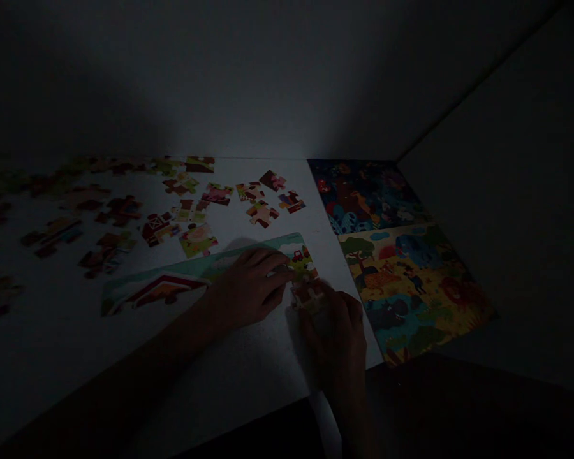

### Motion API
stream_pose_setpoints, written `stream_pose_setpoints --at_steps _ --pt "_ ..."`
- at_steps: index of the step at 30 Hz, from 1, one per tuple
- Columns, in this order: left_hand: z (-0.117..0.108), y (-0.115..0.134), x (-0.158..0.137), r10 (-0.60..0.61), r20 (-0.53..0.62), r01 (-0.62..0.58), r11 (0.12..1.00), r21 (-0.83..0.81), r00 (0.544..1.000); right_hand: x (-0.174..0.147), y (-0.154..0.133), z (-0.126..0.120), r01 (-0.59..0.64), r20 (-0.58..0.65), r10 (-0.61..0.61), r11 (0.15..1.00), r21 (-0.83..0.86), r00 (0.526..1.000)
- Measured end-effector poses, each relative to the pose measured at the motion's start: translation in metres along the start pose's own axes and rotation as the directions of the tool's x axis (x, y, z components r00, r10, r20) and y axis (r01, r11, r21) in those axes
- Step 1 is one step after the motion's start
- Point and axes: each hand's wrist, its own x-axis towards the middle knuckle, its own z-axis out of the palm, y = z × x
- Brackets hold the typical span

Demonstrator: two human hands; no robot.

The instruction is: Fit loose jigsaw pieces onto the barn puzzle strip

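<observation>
Loose pieces [124,217] lie scattered on the white surface [52,344]. The left hand [249,287] presses flat on the joined strip [172,284]; the right hand [335,331] pinches a piece [309,296] at its end, beside two finished puzzles [402,268].

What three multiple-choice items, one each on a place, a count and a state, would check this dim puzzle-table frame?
1. Where do the two finished puzzles lie?
A. At the table's right edge
B. Among the loose pieces at far left
C. Under the left hand

2. How many finished puzzles are there?
A. One
B. Two
C. Four

3. What state is the farm puzzle in?
A. Complete
B. Partly joined
C. All pieces apart

Answers:
1 A: the jungle puzzle and the savanna puzzle lie along the white table at its right edge.
2 B: only those two.
3 B: the farm puzzle is a joined strip under the left hand; the right hand meets it at its end, and loose pieces lie beyond.
</observation>
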Motion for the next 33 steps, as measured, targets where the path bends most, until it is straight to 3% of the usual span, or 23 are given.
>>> stream_pose_setpoints --at_steps 3,5,7,12,17,19,21,23,25,27,31,33 --pt "-0.001 0.000 -0.001 -0.001 0.019 0.001 1.000 -0.016 1.000 -0.003 -0.001 -0.004 0.171 0.096 -0.178 0.982 0.075 0.979" --pt "-0.002 0.000 -0.001 -0.003 0.025 0.004 0.999 -0.047 1.000 -0.004 -0.002 -0.004 0.312 0.174 -0.330 0.942 0.123 0.928" --pt "-0.003 -0.001 -0.002 -0.015 0.004 0.015 0.996 -0.090 1.000 -0.005 -0.006 -0.002 0.387 0.201 -0.406 0.913 0.127 0.892" --pt "-0.006 0.000 -0.003 -0.014 -0.040 0.008 0.989 -0.147 0.999 -0.014 -0.030 0.014 0.367 0.171 -0.383 0.923 0.118 0.908" --pt "-0.005 0.000 -0.008 -0.013 -0.041 0.008 0.992 -0.126 0.999 -0.015 -0.043 0.009 0.289 0.257 -0.384 0.895 0.339 0.887" --pt "-0.003 -0.002 -0.009 0.004 -0.035 -0.007 0.996 -0.090 0.999 -0.006 -0.043 0.000 0.229 0.300 -0.373 0.877 0.421 0.878" --pt "0.000 -0.003 -0.009 0.027 -0.026 -0.028 0.997 -0.068 0.999 0.011 -0.044 -0.006 0.172 0.298 -0.322 0.883 0.436 0.898" --pt "0.004 -0.003 -0.008 0.035 -0.022 -0.036 0.998 -0.043 0.999 0.035 -0.050 -0.007 0.168 0.255 -0.292 0.894 0.416 0.922" --pt "0.008 -0.001 -0.007 0.023 -0.024 -0.023 1.000 0.002 0.999 0.064 -0.062 0.001 0.208 0.253 -0.325 0.893 0.399 0.911" --pt "0.010 0.002 -0.007 -0.011 -0.024 0.012 0.998 0.056 1.000 0.095 -0.079 0.013 0.267 0.353 -0.400 0.890 0.370 0.846" --pt "0.008 0.004 -0.006 -0.007 -0.014 0.008 0.995 0.097 1.000 0.153 -0.119 0.041 0.431 0.631 -0.492 0.863 0.263 0.600" --pt "0.007 0.003 -0.005 0.029 0.001 -0.029 0.995 0.099 1.000 0.176 -0.137 0.053 0.501 0.661 -0.500 0.839 0.210 0.560"
